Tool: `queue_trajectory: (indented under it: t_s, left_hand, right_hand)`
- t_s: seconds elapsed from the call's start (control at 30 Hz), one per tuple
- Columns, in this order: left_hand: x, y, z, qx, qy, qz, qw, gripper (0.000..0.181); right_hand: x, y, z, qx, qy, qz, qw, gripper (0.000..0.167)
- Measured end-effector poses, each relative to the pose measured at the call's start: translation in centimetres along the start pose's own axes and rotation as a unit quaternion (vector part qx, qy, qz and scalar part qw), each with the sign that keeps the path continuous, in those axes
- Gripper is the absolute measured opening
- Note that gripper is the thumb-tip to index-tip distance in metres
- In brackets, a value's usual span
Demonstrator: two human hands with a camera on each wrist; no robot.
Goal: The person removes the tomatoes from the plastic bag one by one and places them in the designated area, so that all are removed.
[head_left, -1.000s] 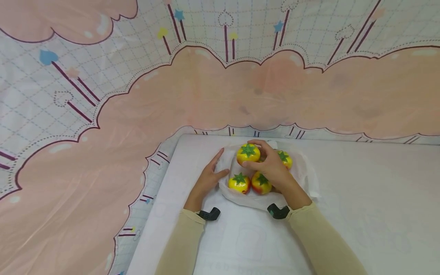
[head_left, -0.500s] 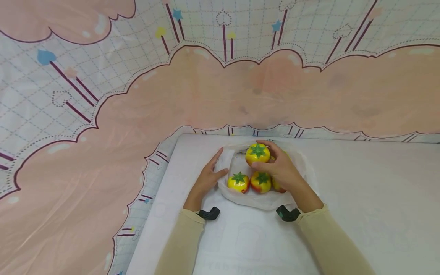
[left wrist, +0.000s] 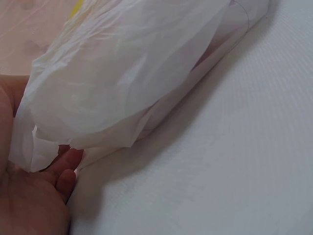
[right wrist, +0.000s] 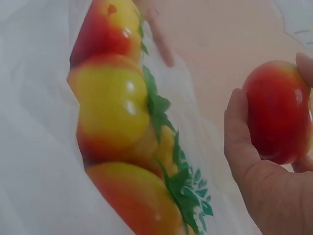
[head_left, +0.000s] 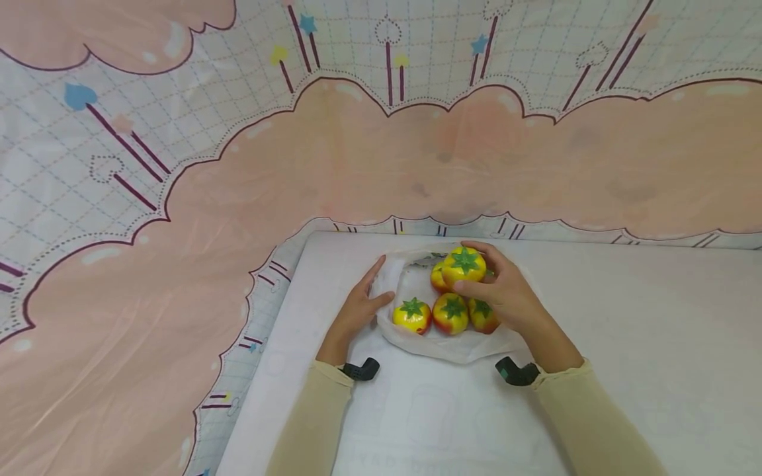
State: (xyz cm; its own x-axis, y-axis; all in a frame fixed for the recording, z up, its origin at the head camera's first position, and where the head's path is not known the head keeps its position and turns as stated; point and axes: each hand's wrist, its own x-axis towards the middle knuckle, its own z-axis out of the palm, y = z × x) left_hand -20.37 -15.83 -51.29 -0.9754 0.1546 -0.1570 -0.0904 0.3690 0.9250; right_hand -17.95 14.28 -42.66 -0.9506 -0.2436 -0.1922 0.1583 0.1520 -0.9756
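Note:
My right hand point(head_left: 510, 296) grips a yellow-red fruit with a green leafy top point(head_left: 464, 263), held above the white plastic bag point(head_left: 461, 347). In the right wrist view, thumb and fingers curl round its red underside point(right wrist: 278, 112). Inside the bag, three fruits line the near side: left point(head_left: 412, 315), middle point(head_left: 450, 313) and right point(head_left: 483, 316). Another point(head_left: 438, 276) lies behind, partly covered by the held one. My left hand point(head_left: 357, 309) stays at the bag's left edge, thumb and fingers spread; in the left wrist view, bag plastic point(left wrist: 112, 83) lies between thumb and fingers.
The bag lies on a white table point(head_left: 417, 423) whose back edge meets a peach and white patterned cloth point(head_left: 381, 172). Black wrist devices are on the left wrist point(head_left: 362, 369) and right wrist point(head_left: 516, 371).
My right hand has moved to the right over the bag with the gripped fruit, uncovering the near right fruit and part of the one behind. My left hand has barely moved.

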Motion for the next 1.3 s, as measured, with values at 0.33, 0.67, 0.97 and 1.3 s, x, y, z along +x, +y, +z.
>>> queue_trajectory:
  t_s: [0.33, 0.67, 0.97, 1.3]
  left_hand:
    - [0.1, -0.1, 0.0, 0.010, 0.002, -0.011, 0.9999, 0.079]
    - [0.3, -0.4, 0.1, 0.012, 0.001, -0.019, 0.9997, 0.079]
    - [0.2, -0.3, 0.0, 0.004, -0.001, -0.015, 0.9999, 0.080]
    - [0.1, -0.2, 0.1, 0.002, 0.002, -0.012, 0.9999, 0.080]
  right_hand:
    - [-1.4, -0.7, -2.0, 0.036, 0.003, -0.023, 0.9991, 0.078]
    - [-2.8, -0.6, -4.6, 0.086, 0.013, -0.067, 0.9940, 0.072]
    - [-3.3, 0.1, -7.0, 0.108, 0.047, -0.066, 0.9909, 0.072]
    - [-3.7, 1.5, -9.8, 0.220, 0.053, -0.082, 0.9706, 0.069]
